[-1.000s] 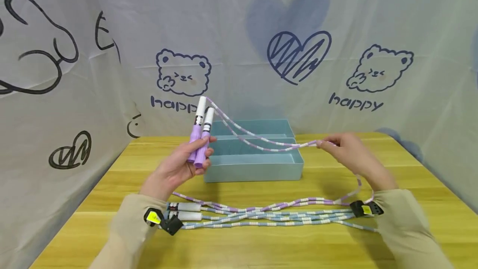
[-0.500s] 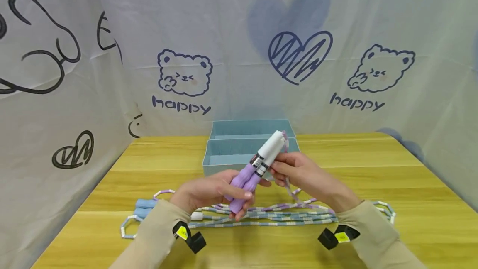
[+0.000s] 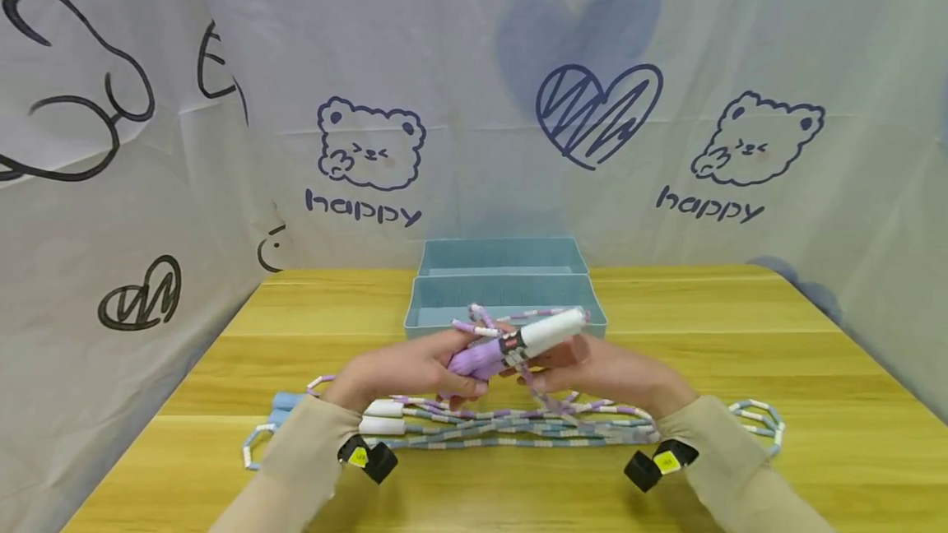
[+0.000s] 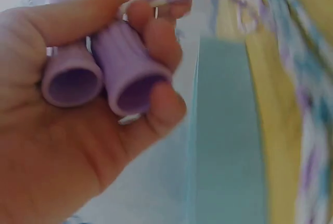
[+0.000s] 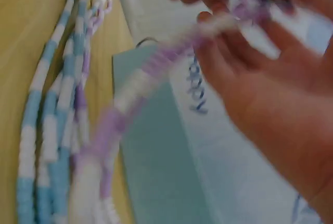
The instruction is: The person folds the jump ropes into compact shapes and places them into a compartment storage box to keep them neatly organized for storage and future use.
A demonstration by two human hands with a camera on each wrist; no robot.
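Centrally, left hand (image 3: 407, 368) grips purple handles (image 3: 477, 358) aimed at two o'clock; right hand (image 3: 615, 370), grip unclear, should wind purple rope (image 5: 161, 63) snugly.

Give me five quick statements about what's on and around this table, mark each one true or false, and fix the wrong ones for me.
1. The left hand holds the purple handles. True.
2. Every rope in view is blue and white. False: there is also purple-and-white rope.
3. Blue-and-white rope lies on the table. True.
4. The cloth backdrop is plain. False: the cloth backdrop carries drawings, including hearts and bear faces.
5. The light-blue container stands towards the back of the table, open at the top. True.
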